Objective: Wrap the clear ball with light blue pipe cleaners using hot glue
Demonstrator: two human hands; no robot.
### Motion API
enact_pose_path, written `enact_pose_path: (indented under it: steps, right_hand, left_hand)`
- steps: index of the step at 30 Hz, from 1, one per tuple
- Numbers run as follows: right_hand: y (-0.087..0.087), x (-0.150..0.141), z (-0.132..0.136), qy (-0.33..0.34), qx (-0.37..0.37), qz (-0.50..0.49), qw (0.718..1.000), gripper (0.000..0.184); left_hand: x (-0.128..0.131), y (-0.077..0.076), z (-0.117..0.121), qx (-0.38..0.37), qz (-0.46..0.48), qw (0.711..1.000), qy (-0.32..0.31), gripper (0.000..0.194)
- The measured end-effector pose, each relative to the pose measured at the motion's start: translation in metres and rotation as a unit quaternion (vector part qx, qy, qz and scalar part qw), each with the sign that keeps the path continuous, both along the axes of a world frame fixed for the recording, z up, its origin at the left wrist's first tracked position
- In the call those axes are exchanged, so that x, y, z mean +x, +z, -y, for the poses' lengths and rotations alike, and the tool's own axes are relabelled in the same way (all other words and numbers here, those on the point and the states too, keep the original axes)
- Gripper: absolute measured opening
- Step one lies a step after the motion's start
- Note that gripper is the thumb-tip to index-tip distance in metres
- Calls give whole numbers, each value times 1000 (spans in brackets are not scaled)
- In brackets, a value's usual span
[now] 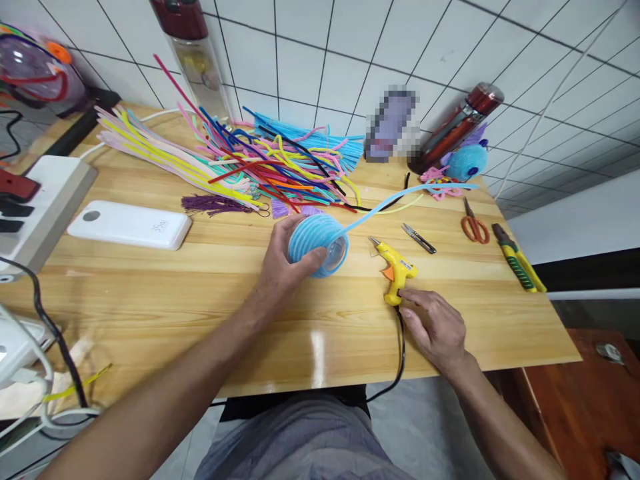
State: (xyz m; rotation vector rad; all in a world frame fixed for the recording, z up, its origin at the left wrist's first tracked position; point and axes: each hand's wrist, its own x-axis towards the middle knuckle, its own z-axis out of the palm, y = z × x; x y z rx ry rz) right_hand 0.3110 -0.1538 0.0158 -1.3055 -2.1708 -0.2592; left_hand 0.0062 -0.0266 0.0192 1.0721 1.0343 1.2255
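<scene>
My left hand (287, 263) is closed around a small clear container wrapped in light blue pipe cleaner (316, 239), its round open end tilted to the right. A loose length of the blue pipe cleaner (385, 203) sticks out from it toward the upper right. The yellow hot glue gun (396, 270) lies on the table with an orange trigger and its nozzle pointing away from me. My right hand (436, 327) is at the bottom of its handle, fingertips touching there, thumb apart and not wrapped around it.
Many coloured pipe cleaners (280, 163) are piled at the back. Thread snips (419, 238), orange-handled scissors (474, 225) and pliers (517, 260) lie on the right. A power bank (130, 225) and power strip (45, 207) are at left. A red flask (457, 127) stands by the wall.
</scene>
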Motion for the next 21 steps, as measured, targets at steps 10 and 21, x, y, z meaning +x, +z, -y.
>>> enact_pose_path:
  steps: [10, 21]
  right_hand:
    - [-4, -2, 2, -19, 1, 11, 1000, 17]
    - [-7, -9, 0, -29, 23, 19, 999, 14]
  left_hand:
    - [0, 0, 0, -5, -12, 1000, -2, 76]
    - [1, 1, 0, -3, -16, 1000, -4, 76]
